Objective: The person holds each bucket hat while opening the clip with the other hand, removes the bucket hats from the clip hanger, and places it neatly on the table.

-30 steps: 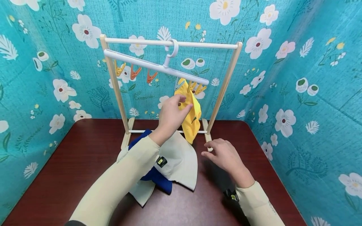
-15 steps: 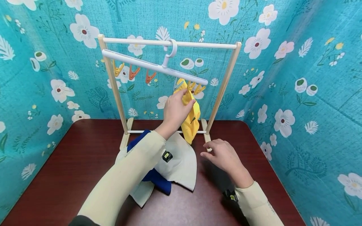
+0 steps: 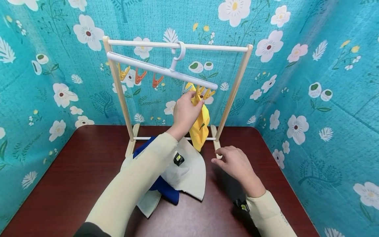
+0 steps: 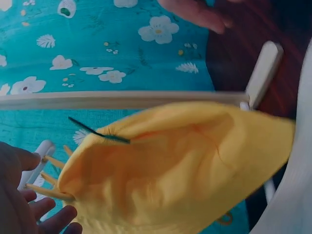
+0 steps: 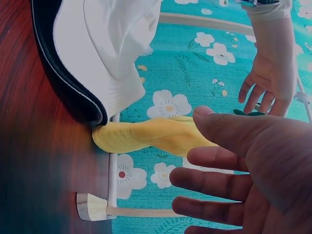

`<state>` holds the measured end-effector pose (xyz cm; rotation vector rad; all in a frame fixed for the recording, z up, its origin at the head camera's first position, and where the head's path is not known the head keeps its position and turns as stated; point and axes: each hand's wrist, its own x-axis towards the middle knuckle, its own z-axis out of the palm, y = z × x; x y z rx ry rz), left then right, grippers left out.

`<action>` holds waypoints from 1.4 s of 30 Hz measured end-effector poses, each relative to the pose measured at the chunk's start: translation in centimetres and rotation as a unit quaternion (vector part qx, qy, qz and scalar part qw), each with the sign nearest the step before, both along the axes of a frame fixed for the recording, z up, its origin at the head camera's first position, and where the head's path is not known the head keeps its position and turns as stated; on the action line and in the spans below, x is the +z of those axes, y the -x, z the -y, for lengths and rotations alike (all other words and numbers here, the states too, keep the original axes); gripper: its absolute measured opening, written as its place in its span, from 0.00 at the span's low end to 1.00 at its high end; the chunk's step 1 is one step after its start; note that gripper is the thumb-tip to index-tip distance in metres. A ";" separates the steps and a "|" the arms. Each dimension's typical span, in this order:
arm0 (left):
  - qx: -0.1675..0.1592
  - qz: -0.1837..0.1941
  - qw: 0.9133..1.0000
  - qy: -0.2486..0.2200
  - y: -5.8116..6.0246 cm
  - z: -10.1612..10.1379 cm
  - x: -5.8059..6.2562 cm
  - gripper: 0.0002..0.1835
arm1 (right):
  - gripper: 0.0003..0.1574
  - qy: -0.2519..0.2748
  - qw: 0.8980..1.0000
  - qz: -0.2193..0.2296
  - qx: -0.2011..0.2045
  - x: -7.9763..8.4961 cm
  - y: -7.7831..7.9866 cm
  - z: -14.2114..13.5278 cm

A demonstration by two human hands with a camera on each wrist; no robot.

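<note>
A yellow bucket hat (image 3: 199,130) with a small dark green stem hangs from the lowered right side of a white clip hanger (image 3: 161,69). A yellow clothespin (image 3: 199,91) and a light blue clothespin (image 3: 188,88) are at its top edge. My left hand (image 3: 186,110) is up at this edge, thumb and fingers spread to either side of the clothespins (image 4: 48,192). Its fingertips are right at the yellow one. My right hand (image 3: 237,163) hovers low at the right with loosely bent fingers and nothing in them; the right wrist view shows the spread fingers (image 5: 209,180).
The hanger hooks over the white top rod (image 3: 219,47) of a small wooden rack. Orange clothespins (image 3: 140,76) hang at its left. Below, cream-white hats (image 3: 192,168) and a blue hat (image 3: 168,191) lie heaped on the dark red table (image 3: 74,171). Floral teal cloth (image 3: 296,82) surrounds it.
My left hand has moved up and slightly right, from in front of the yellow hat to the clothespins at its top. The right hand has stayed almost still.
</note>
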<state>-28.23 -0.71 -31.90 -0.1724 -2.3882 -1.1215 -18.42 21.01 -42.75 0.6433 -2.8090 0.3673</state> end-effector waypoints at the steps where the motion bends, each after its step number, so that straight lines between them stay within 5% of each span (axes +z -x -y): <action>1: 0.001 0.002 1.000 -0.013 0.2 -0.1 0.0 0.28 | 0.21 0.000 1.000 0.001 0.000 0.0 0.0 0.0; 32: 0.108 -0.057 0.992 0.024 3.5 -2.5 -0.6 0.24 | 0.19 0.009 1.000 0.005 -0.009 0.2 -0.1 -0.3; 42: 0.141 -0.129 0.980 0.062 4.5 -2.5 -1.1 0.23 | 0.18 0.002 1.000 0.010 -0.008 -0.1 0.2 -0.3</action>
